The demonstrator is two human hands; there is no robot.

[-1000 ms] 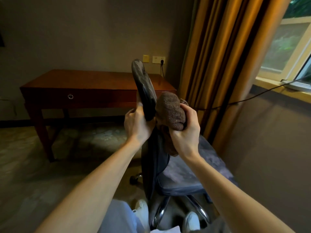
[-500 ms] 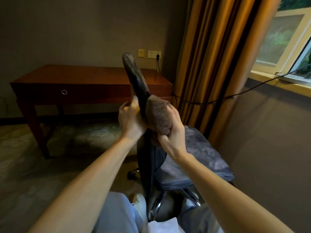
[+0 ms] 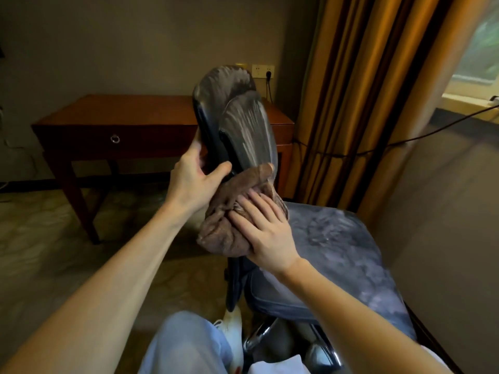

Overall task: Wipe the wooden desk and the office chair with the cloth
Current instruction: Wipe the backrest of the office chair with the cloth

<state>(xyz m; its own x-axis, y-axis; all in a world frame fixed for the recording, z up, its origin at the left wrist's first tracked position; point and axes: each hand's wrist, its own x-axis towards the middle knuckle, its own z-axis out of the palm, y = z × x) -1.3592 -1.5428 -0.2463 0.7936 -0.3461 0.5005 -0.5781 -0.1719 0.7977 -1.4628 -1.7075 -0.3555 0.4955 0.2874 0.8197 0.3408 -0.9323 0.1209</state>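
Cloth point(image 3: 226, 220), brown and bunched up, sits hard against the lower front of the chair point(image 3: 324, 247), right where the backrest point(image 3: 243, 122) drops toward the seat. The right hand point(image 3: 266, 233) is on it, fingers spread and laid flat, grip apart, pressing the wad into the chair; the thumb is out of sight. The left hand point(image 3: 194, 182) takes the backrest's left edge just above the cloth, thumb across the front, fingers wrapped behind, grip clamped on that edge. Pale streaks fan up the backrest above the cloth. The seat, mottled grey-blue, stretches out to the right of the cloth, and the chrome base point(image 3: 259, 338) shows beneath it. Behind the chair stands the wooden desk point(image 3: 121, 117) against the wall, apart from it, and striped curtains point(image 3: 351, 90) hang to the chair's right. A socket point(image 3: 263, 70) peeks over the backrest's top.
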